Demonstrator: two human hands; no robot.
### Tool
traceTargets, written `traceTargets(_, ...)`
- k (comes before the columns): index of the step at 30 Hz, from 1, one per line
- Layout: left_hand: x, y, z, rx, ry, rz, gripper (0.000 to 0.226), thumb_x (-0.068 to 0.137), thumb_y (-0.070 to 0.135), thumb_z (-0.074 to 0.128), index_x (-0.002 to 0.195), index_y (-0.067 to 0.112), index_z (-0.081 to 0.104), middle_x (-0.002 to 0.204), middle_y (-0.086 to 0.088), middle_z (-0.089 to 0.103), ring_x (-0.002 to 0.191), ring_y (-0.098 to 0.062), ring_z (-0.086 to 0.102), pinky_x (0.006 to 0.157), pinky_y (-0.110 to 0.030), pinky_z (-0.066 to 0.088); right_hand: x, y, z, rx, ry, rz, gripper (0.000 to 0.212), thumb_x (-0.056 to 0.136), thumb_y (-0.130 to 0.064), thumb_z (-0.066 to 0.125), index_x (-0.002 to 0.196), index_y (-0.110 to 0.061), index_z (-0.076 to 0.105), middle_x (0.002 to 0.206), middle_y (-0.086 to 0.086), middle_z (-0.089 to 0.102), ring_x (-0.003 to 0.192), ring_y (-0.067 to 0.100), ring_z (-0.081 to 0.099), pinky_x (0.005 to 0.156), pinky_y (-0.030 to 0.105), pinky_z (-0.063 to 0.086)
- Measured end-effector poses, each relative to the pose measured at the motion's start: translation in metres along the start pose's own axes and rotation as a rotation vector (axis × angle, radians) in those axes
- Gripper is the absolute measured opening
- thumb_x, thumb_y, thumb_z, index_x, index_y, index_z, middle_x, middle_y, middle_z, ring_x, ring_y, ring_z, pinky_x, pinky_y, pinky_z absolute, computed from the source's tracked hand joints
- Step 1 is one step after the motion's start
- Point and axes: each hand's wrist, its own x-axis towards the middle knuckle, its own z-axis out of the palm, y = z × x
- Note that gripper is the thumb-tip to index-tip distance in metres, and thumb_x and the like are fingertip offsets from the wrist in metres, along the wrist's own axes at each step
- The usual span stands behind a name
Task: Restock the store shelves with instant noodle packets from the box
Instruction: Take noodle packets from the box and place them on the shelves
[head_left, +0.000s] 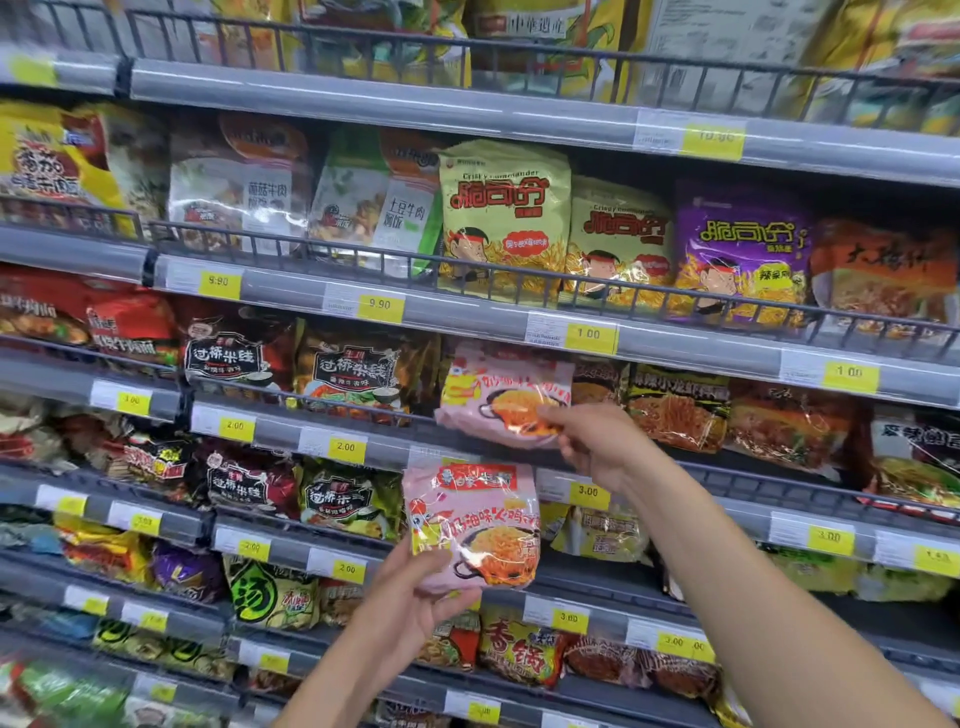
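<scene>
My right hand (597, 447) grips the lower right corner of a pink instant noodle packet (493, 395), which leans over the front rail of the third shelf (467, 439) from the top. Below it, my left hand (410, 597) holds a second pink noodle packet (475, 525) upright by its bottom edge, in front of the shelf underneath. Both packets show a red chicken figure and a pan of noodles. The box is not in view.
Grey wire-fronted shelves fill the view, packed with noodle and snack packets: green and purple crispy snack bags (504, 218) above, dark rice-noodle packets (358, 374) to the left, orange-brown packets (680, 410) to the right. Yellow price tags (589, 338) line each shelf edge.
</scene>
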Motion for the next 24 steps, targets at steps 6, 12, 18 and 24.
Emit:
traceTargets(6, -0.004, -0.003, -0.015, 0.014, -0.018, -0.032, 0.088, 0.078, -0.007, 0.072, 0.151, 0.025, 0.035, 0.143, -0.030, 0.047, 0.107, -0.051, 0.065, 0.072, -0.048, 0.063, 0.046, -0.014, 0.031, -0.045, 0.104, 0.000, 0.032, 0.087, -0.011, 0.076, 0.108, 0.009, 0.064, 0.079, 0.014, 0.071, 0.045, 0.008, 0.055, 0.041, 0.016, 0.050)
traceTargets(12, -0.010, -0.002, -0.024, 0.026, -0.035, -0.018, 0.074, 0.080, -0.008, 0.068, 0.144, 0.019, 0.043, 0.127, -0.030, 0.062, 0.102, -0.051, 0.066, 0.073, -0.049, 0.063, 0.069, -0.005, 0.048, -0.361, 0.132, -0.012, 0.030, 0.088, -0.025, 0.076, 0.100, 0.002, 0.071, 0.082, 0.011, 0.075, 0.054, 0.011, 0.064, 0.063, 0.024, 0.061)
traceTargets(18, -0.012, 0.002, -0.021, 0.016, 0.001, -0.004, 0.078, 0.080, -0.006, 0.068, 0.148, 0.020, 0.038, 0.131, -0.031, 0.057, 0.103, -0.050, 0.067, 0.070, -0.045, 0.063, 0.058, -0.017, 0.051, -1.150, 0.181, -0.082, 0.057, 0.082, -0.071, 0.059, 0.097, -0.016, 0.061, 0.095, 0.002, 0.059, 0.098, 0.028, 0.063, 0.077, 0.034, 0.047)
traceTargets(24, -0.014, 0.016, -0.008, 0.019, -0.064, 0.080, 0.061, 0.083, -0.005, 0.065, 0.139, 0.014, 0.047, 0.123, -0.026, 0.066, 0.099, -0.043, 0.071, 0.074, -0.046, 0.063, 0.043, -0.009, 0.042, -1.152, 0.271, -0.181, 0.065, 0.084, -0.076, 0.049, 0.066, -0.014, 0.055, 0.068, 0.000, 0.058, 0.066, 0.023, 0.061, 0.061, 0.031, 0.044)
